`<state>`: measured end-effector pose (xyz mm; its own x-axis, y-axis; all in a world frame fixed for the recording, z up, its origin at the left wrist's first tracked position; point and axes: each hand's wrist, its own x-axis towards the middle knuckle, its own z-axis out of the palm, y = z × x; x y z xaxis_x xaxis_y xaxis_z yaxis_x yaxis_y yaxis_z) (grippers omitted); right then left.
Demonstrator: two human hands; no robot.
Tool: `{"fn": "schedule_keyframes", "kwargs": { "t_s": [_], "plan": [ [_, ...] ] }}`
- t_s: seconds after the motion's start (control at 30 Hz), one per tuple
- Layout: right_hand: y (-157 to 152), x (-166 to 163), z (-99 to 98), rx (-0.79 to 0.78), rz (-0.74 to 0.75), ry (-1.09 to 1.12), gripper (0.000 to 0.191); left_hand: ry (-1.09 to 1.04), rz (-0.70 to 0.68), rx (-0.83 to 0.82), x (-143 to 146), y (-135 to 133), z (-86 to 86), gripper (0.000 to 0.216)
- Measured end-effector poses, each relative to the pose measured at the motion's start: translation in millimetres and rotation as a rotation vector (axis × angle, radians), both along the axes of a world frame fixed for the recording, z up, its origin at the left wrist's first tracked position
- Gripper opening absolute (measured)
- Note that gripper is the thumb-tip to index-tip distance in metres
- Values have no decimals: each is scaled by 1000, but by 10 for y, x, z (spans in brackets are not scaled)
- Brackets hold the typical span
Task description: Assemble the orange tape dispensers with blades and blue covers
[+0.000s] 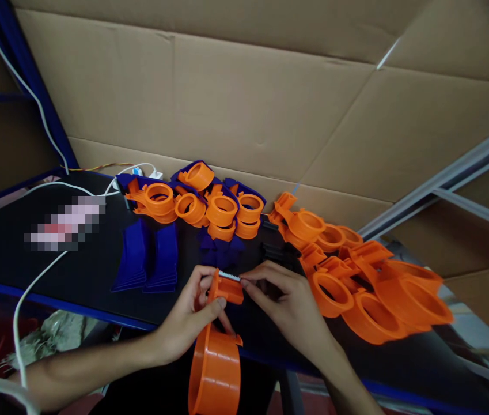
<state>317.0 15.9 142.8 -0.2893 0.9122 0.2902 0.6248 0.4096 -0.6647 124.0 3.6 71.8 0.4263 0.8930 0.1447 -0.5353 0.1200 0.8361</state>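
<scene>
Holding the orange dispenser frame [220,369] at the near edge of the counter [97,276], its ring hanging lowest. Left hand [188,323] curled round the frame's narrow neck, thumb in front, fingers behind. Right hand [287,294] nearly closed, thumb and fingertips pinching the right end of a pale toothed strip [229,276] along the frame's head. Frame looks like moulded plastic: probably light, stiff, a bit slick on the glossy ring; neck seems the surest grip. Strip presumably thin, rigid, sharp; best taken by the ends, clear of the teeth. Similar orange frames [421,302] heaped on the counter's right side; blue curved pieces [134,253] stacked left of its middle.
</scene>
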Motion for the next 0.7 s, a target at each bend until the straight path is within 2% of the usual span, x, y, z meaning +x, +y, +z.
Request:
{"fn": "schedule_keyframes", "kwargs": {
  "t_s": [0.1,0.2,0.37,0.47,0.57,0.7],
  "plan": [
    [-8,-15,-6,13,12,-5,21,-15,0,-12,0,13,-5,27],
    [49,80,3,27,-4,-112,28,-34,-17,-23,0,36,-26,26],
    [314,417,42,171,-280,-663,31,-7,-8,-100,-20,56,-10,34],
    [457,542,47,163,-442,-965,30,10,-15,-179,-37,54,43,45],
    [521,575,16,118,-563,-1116,29,21,-18,-192,-42,46,79,46],
    [554,582,-64,80,-619,-1136,26,28,-27,-155,-36,35,66,43]
  ]
}}
